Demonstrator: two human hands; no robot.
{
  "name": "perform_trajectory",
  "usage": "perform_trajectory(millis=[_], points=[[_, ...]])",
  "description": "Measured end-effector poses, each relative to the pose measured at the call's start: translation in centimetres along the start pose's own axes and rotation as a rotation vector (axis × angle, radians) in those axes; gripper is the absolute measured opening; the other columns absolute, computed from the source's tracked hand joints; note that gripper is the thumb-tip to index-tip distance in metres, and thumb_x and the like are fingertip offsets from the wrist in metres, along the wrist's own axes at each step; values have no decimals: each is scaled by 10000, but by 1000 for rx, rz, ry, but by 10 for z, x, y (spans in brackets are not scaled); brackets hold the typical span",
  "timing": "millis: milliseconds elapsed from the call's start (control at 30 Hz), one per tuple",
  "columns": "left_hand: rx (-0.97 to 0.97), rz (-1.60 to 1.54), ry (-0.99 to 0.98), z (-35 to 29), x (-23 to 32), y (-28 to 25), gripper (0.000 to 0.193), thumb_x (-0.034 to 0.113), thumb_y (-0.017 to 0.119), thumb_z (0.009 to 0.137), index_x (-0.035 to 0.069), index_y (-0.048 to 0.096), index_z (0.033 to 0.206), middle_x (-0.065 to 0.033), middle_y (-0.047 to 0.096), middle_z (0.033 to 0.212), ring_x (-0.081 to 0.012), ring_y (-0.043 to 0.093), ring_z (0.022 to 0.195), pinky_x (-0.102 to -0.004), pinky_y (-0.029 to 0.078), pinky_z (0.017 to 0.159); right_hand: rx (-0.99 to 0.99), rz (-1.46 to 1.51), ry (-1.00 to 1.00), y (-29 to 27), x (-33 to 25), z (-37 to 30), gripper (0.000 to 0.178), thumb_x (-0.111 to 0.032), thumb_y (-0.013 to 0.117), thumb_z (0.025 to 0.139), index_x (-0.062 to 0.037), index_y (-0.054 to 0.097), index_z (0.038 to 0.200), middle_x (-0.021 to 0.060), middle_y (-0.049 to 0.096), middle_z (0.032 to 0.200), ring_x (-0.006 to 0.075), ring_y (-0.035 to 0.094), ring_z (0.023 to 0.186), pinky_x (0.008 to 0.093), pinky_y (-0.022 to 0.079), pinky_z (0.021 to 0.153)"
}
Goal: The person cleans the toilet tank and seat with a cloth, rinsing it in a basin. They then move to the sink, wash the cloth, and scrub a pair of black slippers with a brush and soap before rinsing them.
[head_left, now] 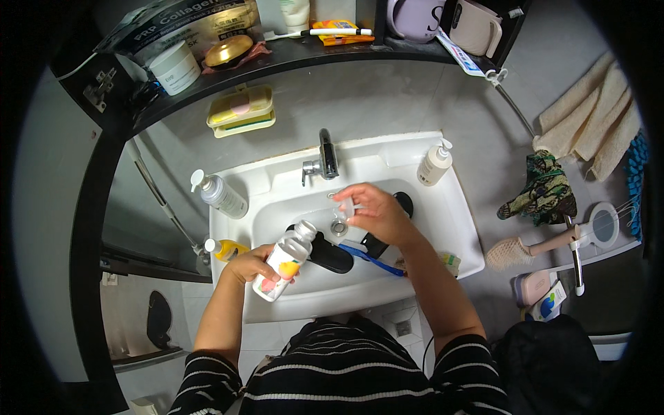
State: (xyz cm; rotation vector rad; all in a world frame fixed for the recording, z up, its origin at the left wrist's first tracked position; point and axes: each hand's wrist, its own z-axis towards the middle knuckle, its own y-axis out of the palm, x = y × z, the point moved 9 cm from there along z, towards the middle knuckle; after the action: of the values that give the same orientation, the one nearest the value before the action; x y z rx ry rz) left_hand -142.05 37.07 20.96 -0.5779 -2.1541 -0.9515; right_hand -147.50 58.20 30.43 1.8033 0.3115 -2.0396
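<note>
My left hand (pixel 250 266) grips a bottle (pixel 285 259) with a white, yellow and pink label, tilted over the near left part of the sink (pixel 294 308). The bottle's mouth looks uncovered. Above the drain (pixel 338 227), my right hand (pixel 377 213) pinches a small translucent cap (pixel 344 209) between its fingers. In the basin lie black slippers (pixel 332 256), partly hidden behind my hands and the bottle. A blue-handled brush (pixel 377 261) rests across them, under my right forearm.
A chrome faucet (pixel 328 155) stands behind the basin. Pump bottles stand at the left (pixel 223 197) and right (pixel 434 164) rims, beside a yellow bottle (pixel 227 249). A black shelf (pixel 297 50) spans the wall above. A hairbrush (pixel 512 252) hangs at right.
</note>
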Motion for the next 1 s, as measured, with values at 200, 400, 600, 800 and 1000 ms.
perform_trajectory(millis=[200,400,600,800,1000], points=[[460,323,178,-9,11,-40,645,60,790,578,53,530,1169,-54,636,1004,-155,605,912,-310,470,859,244,433,273,-37,68,-25,243,-82,642,769,-77,548,994,28,556,860,169,590,866,302,505,790],[623,400,177,-9,1,-50,702,108,800,566,31,500,1196,-67,638,997,-175,609,909,-316,470,846,179,-745,390,-44,188,-42,127,-141,605,792,-69,667,876,142,661,904,297,642,902,371,506,818],[910,814,129,-25,11,-33,713,205,773,561,2,485,1182,-181,652,964,-304,642,901,-351,497,798,-201,-1273,754,-15,230,-58,204,-135,556,808,-86,698,948,146,675,962,304,660,883,397,528,759],[1053,1273,-287,-32,-18,-38,681,255,737,603,25,462,1182,-192,636,941,-365,634,848,-425,514,736,-305,-1359,867,-22,239,-76,192,-129,581,802,-72,697,944,128,683,959,285,672,884,381,533,753],[1121,1317,-310,-38,-23,-50,695,231,754,592,34,451,1185,-193,625,933,-360,639,809,-433,522,702,-346,-1383,905,-23,233,-83,200,-127,584,824,-80,690,987,111,684,978,277,671,899,369,532,753]])
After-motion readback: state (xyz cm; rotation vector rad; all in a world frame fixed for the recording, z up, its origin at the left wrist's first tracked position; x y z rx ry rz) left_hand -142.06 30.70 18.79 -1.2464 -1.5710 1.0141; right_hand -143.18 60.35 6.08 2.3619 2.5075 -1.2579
